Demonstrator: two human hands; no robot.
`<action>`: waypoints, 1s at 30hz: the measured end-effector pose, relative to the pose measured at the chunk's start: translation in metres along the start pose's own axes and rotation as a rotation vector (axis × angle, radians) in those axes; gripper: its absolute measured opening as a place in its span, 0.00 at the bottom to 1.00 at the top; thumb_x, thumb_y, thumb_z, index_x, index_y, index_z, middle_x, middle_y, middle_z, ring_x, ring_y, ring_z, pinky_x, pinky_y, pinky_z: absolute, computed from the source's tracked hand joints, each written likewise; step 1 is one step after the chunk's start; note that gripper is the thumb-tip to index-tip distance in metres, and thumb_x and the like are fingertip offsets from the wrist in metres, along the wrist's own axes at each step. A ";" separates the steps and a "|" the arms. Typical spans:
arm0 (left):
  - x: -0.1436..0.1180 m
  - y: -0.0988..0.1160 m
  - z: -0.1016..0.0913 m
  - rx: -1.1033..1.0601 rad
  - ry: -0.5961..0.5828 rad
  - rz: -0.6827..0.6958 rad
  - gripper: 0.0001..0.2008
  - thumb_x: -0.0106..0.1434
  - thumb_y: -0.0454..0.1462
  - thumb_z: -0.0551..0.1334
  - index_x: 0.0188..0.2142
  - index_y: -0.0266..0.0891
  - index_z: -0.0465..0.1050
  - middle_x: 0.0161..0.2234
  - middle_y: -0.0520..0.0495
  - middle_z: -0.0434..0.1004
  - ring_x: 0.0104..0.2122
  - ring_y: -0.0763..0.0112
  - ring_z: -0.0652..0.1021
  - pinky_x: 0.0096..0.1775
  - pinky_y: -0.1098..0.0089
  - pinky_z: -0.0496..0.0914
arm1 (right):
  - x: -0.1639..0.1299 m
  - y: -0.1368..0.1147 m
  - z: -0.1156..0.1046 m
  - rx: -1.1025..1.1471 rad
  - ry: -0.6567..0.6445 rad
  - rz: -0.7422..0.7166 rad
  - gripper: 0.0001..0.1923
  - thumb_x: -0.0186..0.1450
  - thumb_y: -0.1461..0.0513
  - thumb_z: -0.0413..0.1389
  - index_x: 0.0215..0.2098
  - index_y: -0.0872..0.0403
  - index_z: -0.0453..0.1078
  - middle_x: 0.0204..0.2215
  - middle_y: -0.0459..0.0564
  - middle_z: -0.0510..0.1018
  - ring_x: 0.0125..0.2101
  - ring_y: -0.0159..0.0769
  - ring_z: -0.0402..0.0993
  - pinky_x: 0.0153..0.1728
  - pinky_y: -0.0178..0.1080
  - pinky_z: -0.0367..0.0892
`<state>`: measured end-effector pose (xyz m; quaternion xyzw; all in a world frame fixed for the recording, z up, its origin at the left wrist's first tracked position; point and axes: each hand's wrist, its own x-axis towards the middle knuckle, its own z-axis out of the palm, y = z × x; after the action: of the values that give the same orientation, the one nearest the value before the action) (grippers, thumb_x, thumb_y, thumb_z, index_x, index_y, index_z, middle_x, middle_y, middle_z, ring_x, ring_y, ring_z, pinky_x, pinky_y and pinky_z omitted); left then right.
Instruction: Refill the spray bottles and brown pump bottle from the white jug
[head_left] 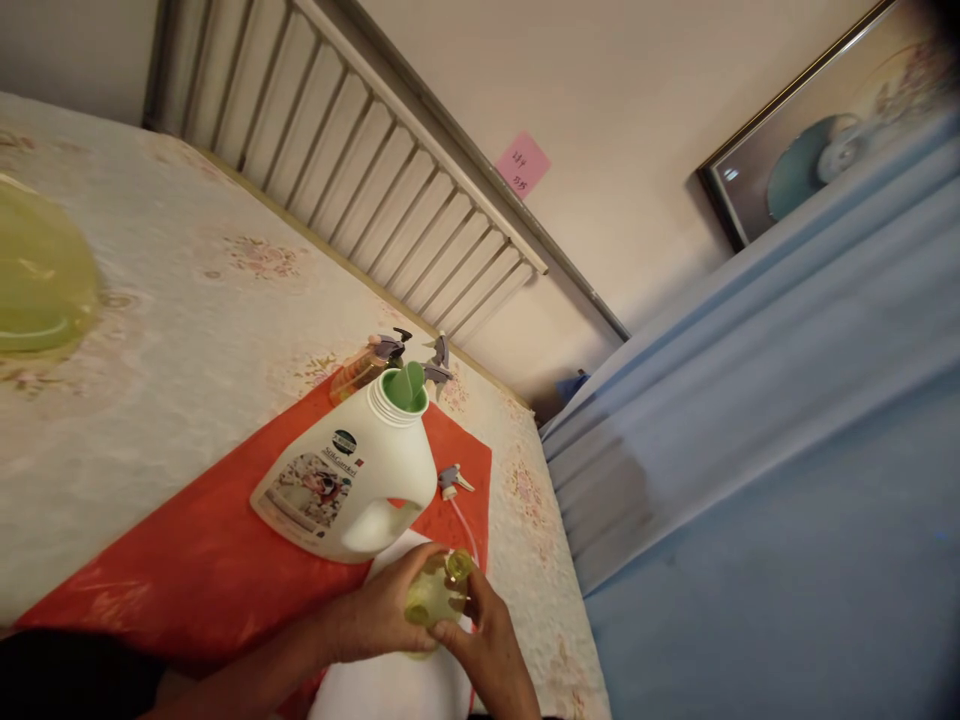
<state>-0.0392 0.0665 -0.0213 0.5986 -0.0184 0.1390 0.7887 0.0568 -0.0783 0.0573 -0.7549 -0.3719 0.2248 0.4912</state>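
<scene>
Between my left hand (379,608) and my right hand (487,635) is a small see-through yellow bottle (439,597), tilted with its uncapped mouth toward the upper right. Fingers of both hands wrap its sides and partly hide it. Just beyond my hands, a large white detergent jug (330,490) stands uncapped, with a green spout in its neck. A loose grey and white trigger sprayer head (450,482) lies right of the jug, its thin tube running down toward the bottle.
A red mat (180,560) lies under the jug on a floral tablecloth (187,250). Behind the jug are an orange spray bottle (352,377) and another sprayer head (437,360). A white object (397,685) is below my hands. A yellow basin (45,270) sits far left; a blue curtain (712,430) hangs right.
</scene>
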 end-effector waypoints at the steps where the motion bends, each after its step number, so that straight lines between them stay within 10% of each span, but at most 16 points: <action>1: 0.000 0.000 0.000 0.033 0.011 0.005 0.38 0.49 0.32 0.70 0.60 0.46 0.62 0.56 0.42 0.71 0.55 0.50 0.72 0.50 0.60 0.71 | 0.002 0.000 -0.005 0.027 0.002 0.001 0.31 0.49 0.56 0.71 0.51 0.50 0.74 0.46 0.53 0.81 0.47 0.52 0.77 0.48 0.50 0.73; 7: -0.001 0.005 -0.001 0.268 -0.003 -0.084 0.43 0.43 0.31 0.69 0.59 0.47 0.60 0.57 0.46 0.70 0.55 0.53 0.71 0.56 0.58 0.66 | 0.031 -0.015 -0.035 0.181 0.169 0.024 0.26 0.57 0.53 0.67 0.50 0.53 0.72 0.46 0.58 0.81 0.47 0.50 0.78 0.51 0.54 0.70; 19: -0.004 0.010 -0.004 0.319 -0.058 -0.085 0.35 0.42 0.35 0.71 0.52 0.46 0.66 0.49 0.48 0.73 0.49 0.52 0.74 0.50 0.59 0.69 | 0.107 -0.052 0.039 0.135 -0.389 -0.079 0.25 0.50 0.55 0.70 0.45 0.50 0.75 0.41 0.48 0.82 0.44 0.45 0.78 0.49 0.47 0.71; 30: -0.007 0.012 -0.005 0.373 -0.051 -0.142 0.39 0.42 0.38 0.70 0.56 0.44 0.64 0.54 0.45 0.72 0.54 0.50 0.72 0.54 0.60 0.67 | 0.109 -0.057 0.056 0.250 -0.488 0.088 0.17 0.42 0.64 0.71 0.30 0.54 0.76 0.26 0.43 0.79 0.27 0.32 0.72 0.32 0.35 0.66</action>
<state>-0.0499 0.0724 -0.0126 0.7374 0.0300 0.0690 0.6713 0.0658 0.0533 0.0888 -0.6273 -0.4156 0.4651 0.4663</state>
